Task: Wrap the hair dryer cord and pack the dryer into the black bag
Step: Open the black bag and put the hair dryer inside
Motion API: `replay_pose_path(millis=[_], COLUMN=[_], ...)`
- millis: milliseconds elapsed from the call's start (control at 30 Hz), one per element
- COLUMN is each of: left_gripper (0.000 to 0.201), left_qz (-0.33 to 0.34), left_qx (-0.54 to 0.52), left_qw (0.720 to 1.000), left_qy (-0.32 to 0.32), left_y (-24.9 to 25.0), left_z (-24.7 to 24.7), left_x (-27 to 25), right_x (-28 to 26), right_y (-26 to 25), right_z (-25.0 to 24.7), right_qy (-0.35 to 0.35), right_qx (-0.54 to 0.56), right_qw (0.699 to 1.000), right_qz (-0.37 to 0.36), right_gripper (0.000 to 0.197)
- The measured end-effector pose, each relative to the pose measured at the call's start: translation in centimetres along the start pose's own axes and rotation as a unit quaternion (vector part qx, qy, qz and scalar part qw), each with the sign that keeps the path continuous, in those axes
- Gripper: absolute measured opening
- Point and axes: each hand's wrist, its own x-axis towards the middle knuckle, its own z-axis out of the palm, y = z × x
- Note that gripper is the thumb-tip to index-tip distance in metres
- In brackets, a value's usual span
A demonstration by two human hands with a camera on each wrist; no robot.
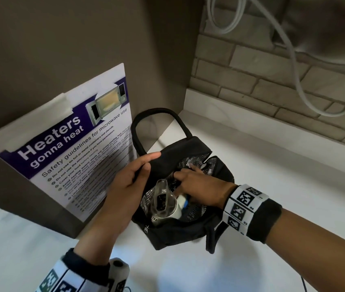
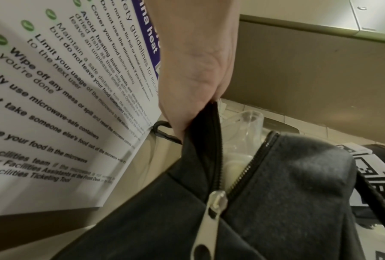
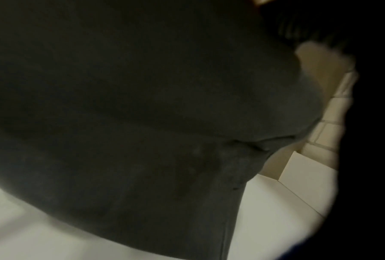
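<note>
The black bag (image 1: 178,234) stands unzipped on the white counter (image 1: 272,197), its silver lining showing. My left hand (image 1: 133,178) pinches the left zipper edge and holds the mouth apart; the left wrist view shows that hand (image 2: 193,88) gripping the bag (image 2: 287,193) at the zipper. The white hair dryer (image 1: 167,207), with a clear nozzle, lies inside the bag; the nozzle of the dryer (image 2: 251,119) shows through the gap. My right hand (image 1: 197,182) reaches into the bag over the dryer, fingertips hidden among dark folds. The right wrist view shows only the bag (image 3: 142,105).
A microwave safety poster (image 1: 72,148) leans on a brown panel just left of the bag. A brick wall with a hanging white cable (image 1: 300,81) runs behind. The bag's loop handle (image 1: 157,112) stands up at the back. A metal zipper pull (image 2: 218,202) hangs at the near end.
</note>
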Motion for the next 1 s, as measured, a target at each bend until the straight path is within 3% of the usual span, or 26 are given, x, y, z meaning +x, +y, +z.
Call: replay_pose_path(millis=[167,267,367,400,500,600,700,867,1000], left_gripper=[0.032,0.038,0.055,0.061,0.082,0.077,0.048,0.022,0.015], left_qz=[0.001,-0.016,-0.022,-0.024,0.016,0.118,0.122,0.163,0.162], left_qx=[0.006,0.030,0.081,0.106,0.285,0.399,0.405,0.397,0.394], left_qw=[1.000,0.998,0.991,0.985,0.942,0.907,0.905,0.898,0.898], left_qy=[-0.017,-0.044,-0.106,-0.136,-0.177,-0.063,0.040,0.098,0.109], left_y=[0.4,0.3,0.5,0.7,0.8,0.0,-0.3,-0.1,0.2], left_z=[-0.3,-1.2,-2.6,-2.9,-3.1,-2.2,-1.2,-0.2,0.2], left_x=[0.2,0.1,-0.2,-0.4,-1.0,-1.3,-1.7,-1.5,-1.0], right_x=[-0.7,-2.7,-5.0,-5.4,-5.5,-5.6,-6.4,-6.7,-6.2], right_y=[0.3,-0.2,-0.3,-0.1,0.4,0.3,0.4,-1.5,-2.7], right_z=[-0.5,-2.0,-3.1,-3.1,-2.8,-2.6,-2.6,-2.4,-1.9], right_qy=[0.042,0.097,0.013,-0.012,-0.009,0.042,0.057,-0.022,-0.041], right_qx=[0.076,0.040,0.002,0.011,0.082,0.156,0.157,0.134,0.220], right_qw=[0.996,0.993,0.992,0.991,0.991,0.985,0.985,0.991,0.974], right_qz=[0.020,0.056,0.123,0.136,0.107,0.054,0.039,0.020,0.022], right_gripper=[0.044,0.041,0.087,0.092,0.070,0.060,0.072,0.062,0.054])
